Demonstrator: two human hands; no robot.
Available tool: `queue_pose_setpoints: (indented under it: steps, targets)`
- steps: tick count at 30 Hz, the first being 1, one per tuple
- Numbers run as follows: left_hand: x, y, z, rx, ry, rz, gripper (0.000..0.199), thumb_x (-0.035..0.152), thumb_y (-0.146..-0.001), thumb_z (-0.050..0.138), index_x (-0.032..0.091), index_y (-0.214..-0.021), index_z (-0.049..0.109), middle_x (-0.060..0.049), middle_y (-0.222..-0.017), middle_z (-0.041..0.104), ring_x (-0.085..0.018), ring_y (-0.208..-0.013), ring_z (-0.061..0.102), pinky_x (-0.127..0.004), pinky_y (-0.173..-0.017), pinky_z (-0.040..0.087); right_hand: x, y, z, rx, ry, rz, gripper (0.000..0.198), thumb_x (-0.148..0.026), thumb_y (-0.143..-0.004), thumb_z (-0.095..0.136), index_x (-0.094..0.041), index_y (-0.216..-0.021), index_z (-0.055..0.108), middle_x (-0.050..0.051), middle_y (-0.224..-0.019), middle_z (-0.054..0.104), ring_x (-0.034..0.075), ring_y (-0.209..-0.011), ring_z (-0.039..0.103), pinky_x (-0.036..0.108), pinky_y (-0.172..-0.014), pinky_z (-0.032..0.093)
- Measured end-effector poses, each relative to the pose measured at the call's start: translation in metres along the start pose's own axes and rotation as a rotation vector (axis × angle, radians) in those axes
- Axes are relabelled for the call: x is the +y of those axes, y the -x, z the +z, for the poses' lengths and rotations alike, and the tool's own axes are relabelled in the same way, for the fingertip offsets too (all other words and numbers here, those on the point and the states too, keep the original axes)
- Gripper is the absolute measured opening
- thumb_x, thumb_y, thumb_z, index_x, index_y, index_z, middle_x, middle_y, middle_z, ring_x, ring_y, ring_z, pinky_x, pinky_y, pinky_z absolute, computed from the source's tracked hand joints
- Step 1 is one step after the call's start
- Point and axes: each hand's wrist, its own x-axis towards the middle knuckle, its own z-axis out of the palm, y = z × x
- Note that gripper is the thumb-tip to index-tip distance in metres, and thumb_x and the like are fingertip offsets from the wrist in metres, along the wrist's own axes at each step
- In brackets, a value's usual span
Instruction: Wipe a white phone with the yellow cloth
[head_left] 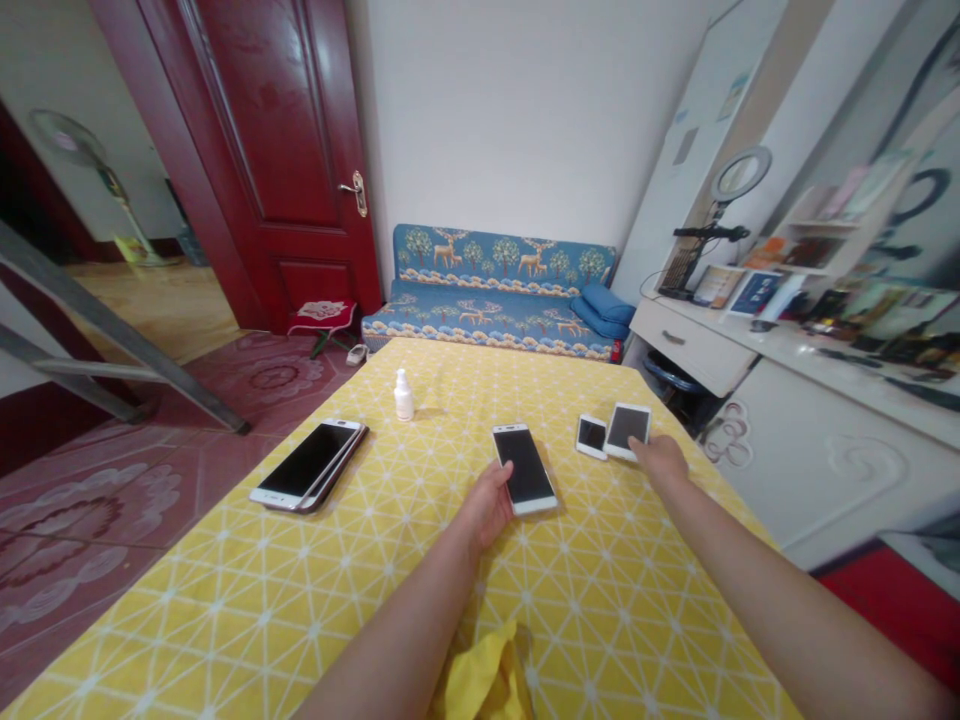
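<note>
My left hand [490,500] grips the lower left side of a white smartphone [526,470] with a dark screen, thumb over its edge, at the middle of the table. Further right, my right hand [660,458] pinches the lower right edge of another white smartphone [627,428]. A smaller white phone [591,436] lies right beside that one, on its left. Two or more phones [311,465] are stacked at the table's left side, the top one white-framed with a dark screen. Behind them stands a small white spray bottle [403,398].
A yellow cloth [487,680] lies at the near edge of the table, which has a yellow patterned tablecloth [375,590]. Beyond it is a blue sofa [480,300]. A white dresser [780,440] with many items stands to the right, a metal ladder-like frame [150,350] to the left.
</note>
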Motion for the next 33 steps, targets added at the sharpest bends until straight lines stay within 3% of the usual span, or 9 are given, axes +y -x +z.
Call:
queue_pose_setpoints:
  steps: [3,8,13,15,18,20,23,28,33]
  targets:
    - [0.0,0.0,0.0,-0.009,-0.009,0.003,0.031,0.027,-0.082,0.062,0.011,-0.109,0.059,-0.014,-0.101,0.071,-0.028,-0.099,0.066,-0.046,-0.091,0.049,-0.021,0.028,0.009,-0.125,-0.218,-0.111,0.031,-0.034,-0.082,0.048,-0.012,-0.085,0.069,0.012,-0.08,0.072,0.025,-0.073,0.069,0.029,-0.061,0.049]
    - [0.003,0.005,0.007,-0.058,-0.078,-0.012,0.04,0.038,-0.084,0.061,0.011,-0.113,0.06,-0.015,-0.104,0.071,-0.027,-0.092,0.068,-0.044,-0.086,0.052,-0.061,0.087,0.031,-0.371,-0.497,-0.347,0.023,-0.031,-0.077,0.051,-0.018,-0.086,0.069,0.004,-0.081,0.074,0.019,-0.074,0.07,0.026,-0.065,0.052]
    - [0.003,0.008,0.01,-0.028,-0.1,0.018,0.039,0.034,-0.075,0.071,0.012,-0.105,0.062,-0.014,-0.1,0.071,-0.026,-0.086,0.068,-0.043,-0.084,0.052,-0.074,0.118,0.038,-0.397,-0.491,-0.399,0.024,-0.031,-0.08,0.048,-0.017,-0.088,0.066,0.005,-0.074,0.072,0.019,-0.066,0.068,0.028,-0.06,0.051]
    - [0.002,0.006,0.008,0.009,-0.099,0.037,0.037,0.028,-0.07,0.076,0.013,-0.101,0.062,-0.012,-0.097,0.072,-0.024,-0.083,0.068,-0.042,-0.083,0.052,-0.072,0.115,0.034,-0.363,-0.417,-0.402,0.023,-0.031,-0.082,0.048,-0.018,-0.086,0.066,0.004,-0.076,0.071,0.019,-0.07,0.068,0.028,-0.064,0.051]
    - [-0.001,0.003,0.004,0.035,-0.106,0.048,0.039,0.022,-0.067,0.077,0.014,-0.101,0.06,-0.01,-0.096,0.071,-0.022,-0.082,0.068,-0.043,-0.084,0.052,-0.066,0.091,0.027,-0.265,-0.249,-0.368,0.021,-0.032,-0.084,0.051,-0.02,-0.086,0.067,0.007,-0.095,0.069,0.021,-0.091,0.066,0.03,-0.08,0.048]
    - [-0.002,0.002,0.003,0.041,-0.119,0.036,0.038,0.021,-0.068,0.076,0.015,-0.102,0.059,-0.011,-0.097,0.071,-0.023,-0.083,0.068,-0.045,-0.084,0.052,-0.062,0.068,0.023,-0.188,-0.113,-0.28,0.023,-0.035,-0.083,0.055,-0.018,-0.094,0.066,0.012,-0.109,0.064,0.026,-0.101,0.063,0.036,-0.087,0.046]
    - [-0.002,0.002,0.003,0.046,-0.131,0.01,0.038,0.021,-0.069,0.074,0.015,-0.104,0.058,-0.012,-0.099,0.07,-0.024,-0.086,0.068,-0.047,-0.085,0.051,-0.056,0.034,0.022,-0.121,0.064,-0.095,0.041,-0.043,-0.08,0.061,-0.012,-0.107,0.062,0.022,-0.118,0.056,0.034,-0.105,0.06,0.045,-0.086,0.046]
    - [-0.001,0.002,0.004,0.054,-0.12,0.002,0.038,0.02,-0.069,0.074,0.015,-0.103,0.057,-0.01,-0.095,0.07,-0.023,-0.081,0.067,-0.048,-0.084,0.051,-0.056,0.002,0.029,-0.121,0.191,0.091,0.064,-0.058,-0.074,0.063,-0.009,-0.114,0.059,0.026,-0.119,0.055,0.039,-0.108,0.059,0.048,-0.085,0.047]
    - [-0.001,0.001,0.004,0.066,-0.121,-0.01,0.034,0.016,-0.072,0.07,0.015,-0.103,0.056,-0.01,-0.094,0.07,-0.022,-0.079,0.067,-0.048,-0.083,0.052,-0.06,-0.01,0.03,-0.195,0.186,0.128,0.059,-0.056,-0.058,0.077,-0.014,-0.098,0.067,0.02,-0.106,0.066,0.037,-0.106,0.062,0.043,-0.082,0.049]
